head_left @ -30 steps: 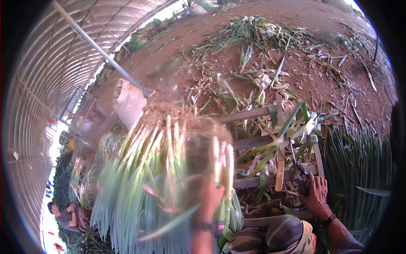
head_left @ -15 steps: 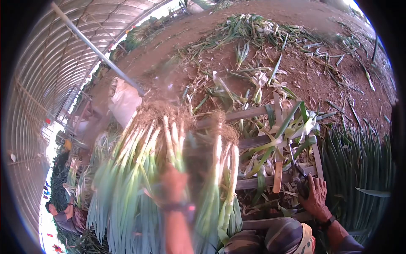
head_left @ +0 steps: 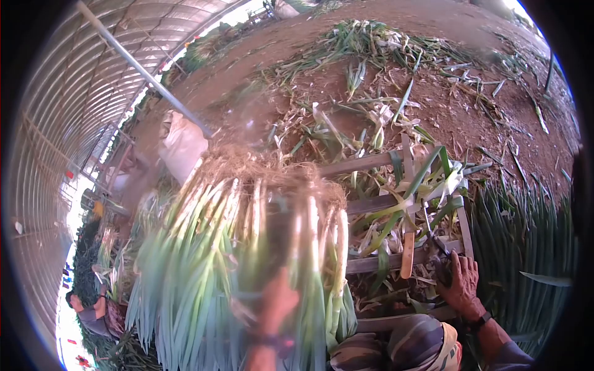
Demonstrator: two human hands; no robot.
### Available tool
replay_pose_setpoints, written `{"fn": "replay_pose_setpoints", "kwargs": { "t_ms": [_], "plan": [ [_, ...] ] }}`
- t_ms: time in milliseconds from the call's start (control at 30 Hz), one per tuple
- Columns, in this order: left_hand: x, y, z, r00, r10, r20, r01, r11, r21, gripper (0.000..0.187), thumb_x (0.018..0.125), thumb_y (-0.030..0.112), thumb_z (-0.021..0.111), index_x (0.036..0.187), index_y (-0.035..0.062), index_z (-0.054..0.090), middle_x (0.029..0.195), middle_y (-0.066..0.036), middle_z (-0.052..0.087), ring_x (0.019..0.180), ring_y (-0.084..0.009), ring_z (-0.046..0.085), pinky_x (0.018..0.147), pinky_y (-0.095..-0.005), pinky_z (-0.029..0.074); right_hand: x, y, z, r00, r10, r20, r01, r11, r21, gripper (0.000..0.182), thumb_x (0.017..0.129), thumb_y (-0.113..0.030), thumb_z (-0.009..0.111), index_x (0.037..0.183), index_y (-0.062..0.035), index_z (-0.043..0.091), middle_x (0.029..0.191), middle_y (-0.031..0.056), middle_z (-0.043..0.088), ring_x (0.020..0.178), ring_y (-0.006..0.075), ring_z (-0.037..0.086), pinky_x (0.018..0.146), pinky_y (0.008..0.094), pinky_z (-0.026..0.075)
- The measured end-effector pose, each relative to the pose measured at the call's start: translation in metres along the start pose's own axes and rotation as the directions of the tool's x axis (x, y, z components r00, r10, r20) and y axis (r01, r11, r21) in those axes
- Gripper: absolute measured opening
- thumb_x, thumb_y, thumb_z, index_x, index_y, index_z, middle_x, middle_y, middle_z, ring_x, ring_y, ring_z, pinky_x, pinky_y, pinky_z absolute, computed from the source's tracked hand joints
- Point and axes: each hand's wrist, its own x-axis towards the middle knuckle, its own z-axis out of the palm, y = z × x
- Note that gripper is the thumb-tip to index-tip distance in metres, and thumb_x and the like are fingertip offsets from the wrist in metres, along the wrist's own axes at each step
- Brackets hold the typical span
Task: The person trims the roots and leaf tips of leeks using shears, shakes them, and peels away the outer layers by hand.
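Observation:
My left hand (head_left: 279, 298) is smeared by motion over the green onions. A blurred green onion (head_left: 297, 238) rises straight from it, and the hand appears closed on this stalk. To the left lies a thick row of green onions (head_left: 207, 247), pale shafts and brown roots pointing away from me. A smaller group of green onions (head_left: 341, 247) lies just to the right. My right hand (head_left: 461, 283) is closed around the dark handle of a knife (head_left: 440, 248), its thin blade pointing away. Beside that blade rests a wooden handle (head_left: 407, 256).
A slatted wooden frame (head_left: 365, 266) holds leaf scraps. Dark green leaves (head_left: 526, 260) stand at the right. Trimmed leaves (head_left: 371, 46) litter the soil ahead. A pale sack (head_left: 182, 145) and a metal pole (head_left: 142, 71) are at the left; another person (head_left: 102, 315) is at lower left.
My left hand has moved right and slightly nearer me, from the thick row toward the smaller group. A stalk now shows in the gap there. My right hand stays nearly still.

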Motion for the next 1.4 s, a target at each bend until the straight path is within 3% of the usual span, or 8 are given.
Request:
{"fn": "replay_pose_setpoints", "kwargs": {
  "t_ms": [367, 700, 833, 967, 1067, 1200, 1300, 1400],
  "plan": [
    [0.001, -0.002, -0.003, 0.977, -0.212, 0.011, 0.210, 0.960, -0.186, 0.066, 0.075, 0.034, 0.078, 0.125, -0.0015, 0.054, 0.110, -0.032, 0.068, 0.107, -0.0482, 0.065, 0.093, -0.0510, 0.051, -0.001, 0.003, 0.003, 1.000, -0.017, -0.024, 0.016, 0.999, -0.032, 0.090, 0.067, -0.028, 0.085, 0.141, 0.0041, 0.044, 0.113, 0.0172, 0.055, 0.105, 0.0369, 0.052, 0.091, 0.0510, 0.041],
    [-0.005, 0.005, 0.055, 0.985, -0.134, -0.105, 0.117, 0.981, -0.154, 0.049, 0.078, 0.031, 0.071, 0.118, 0.0017, 0.067, 0.107, -0.030, 0.070, 0.105, -0.0459, 0.067, 0.090, -0.0497, 0.052, -0.006, 0.006, -0.005, 1.000, 0.007, 0.015, -0.008, 1.000, 0.025, 0.092, 0.068, -0.028, 0.085, 0.144, 0.0027, 0.041, 0.115, 0.0194, 0.053, 0.109, 0.0381, 0.051, 0.098, 0.0503, 0.040],
    [-0.003, 0.036, 0.001, 0.977, -0.213, 0.026, 0.215, 0.959, -0.187, 0.047, 0.073, 0.026, 0.073, 0.111, -0.0010, 0.067, 0.105, -0.031, 0.070, 0.103, -0.0462, 0.067, 0.090, -0.0502, 0.053, -0.009, 0.010, 0.000, 0.999, 0.013, 0.036, -0.013, 1.000, 0.018, 0.095, 0.066, -0.027, 0.087, 0.144, 0.0022, 0.041, 0.113, 0.0181, 0.053, 0.109, 0.0373, 0.051, 0.097, 0.0502, 0.040],
    [0.012, 0.017, -0.024, 0.915, -0.389, -0.109, 0.387, 0.921, -0.041, 0.060, 0.075, 0.027, 0.077, 0.126, -0.0006, 0.058, 0.113, -0.026, 0.069, 0.108, -0.0443, 0.066, 0.094, -0.0526, 0.052, -0.004, 0.006, -0.006, 0.999, 0.018, 0.042, -0.018, 1.000, 0.013, 0.091, 0.069, -0.028, 0.085, 0.143, 0.0030, 0.043, 0.114, 0.0188, 0.054, 0.109, 0.0376, 0.052, 0.097, 0.0493, 0.040],
    [0.003, 0.032, -0.016, 0.908, -0.149, -0.392, 0.206, 0.973, 0.108, 0.068, 0.081, 0.033, 0.077, 0.136, 0.0014, 0.053, 0.128, -0.027, 0.062, 0.124, -0.0402, 0.058, 0.103, -0.0535, 0.046, -0.004, 0.005, -0.005, 0.999, 0.011, 0.037, -0.012, 1.000, 0.021, 0.091, 0.068, -0.028, 0.085, 0.143, 0.0029, 0.043, 0.113, 0.0186, 0.054, 0.109, 0.0374, 0.052, 0.096, 0.0492, 0.041],
    [-0.026, 0.110, -0.014, 0.998, -0.051, -0.022, 0.041, 0.944, -0.326, 0.089, 0.085, 0.053, 0.074, 0.148, -0.0019, 0.043, 0.142, -0.028, 0.053, 0.131, -0.0402, 0.052, 0.114, -0.0493, 0.039, -0.005, 0.011, 0.003, 1.000, -0.017, 0.000, 0.017, 1.000, 0.009, 0.096, 0.063, -0.026, 0.086, 0.144, 0.0020, 0.041, 0.109, 0.0164, 0.053, 0.105, 0.0358, 0.051, 0.093, 0.0492, 0.040],
    [-0.022, 0.117, 0.037, 0.998, -0.028, -0.062, 0.025, 0.999, -0.046, 0.069, 0.080, 0.032, 0.075, 0.134, -0.0032, 0.050, 0.125, -0.032, 0.063, 0.120, -0.0431, 0.061, 0.098, -0.0493, 0.052, -0.004, 0.009, -0.001, 0.998, 0.003, 0.058, -0.003, 1.000, 0.005, 0.093, 0.067, -0.028, 0.086, 0.143, 0.0036, 0.042, 0.112, 0.0191, 0.054, 0.109, 0.0376, 0.052, 0.096, 0.0497, 0.041],
    [-0.010, 0.106, 0.031, 0.994, -0.113, -0.016, 0.108, 0.979, -0.171, 0.056, 0.076, 0.021, 0.073, 0.123, -0.0026, 0.053, 0.103, -0.029, 0.071, 0.094, -0.0454, 0.070, 0.080, -0.0519, 0.057, -0.001, 0.009, -0.005, 0.996, 0.004, 0.084, -0.006, 1.000, 0.025, 0.093, 0.067, -0.029, 0.087, 0.142, 0.0042, 0.044, 0.111, 0.0189, 0.055, 0.109, 0.0378, 0.052, 0.097, 0.0496, 0.041]
  ]
}}
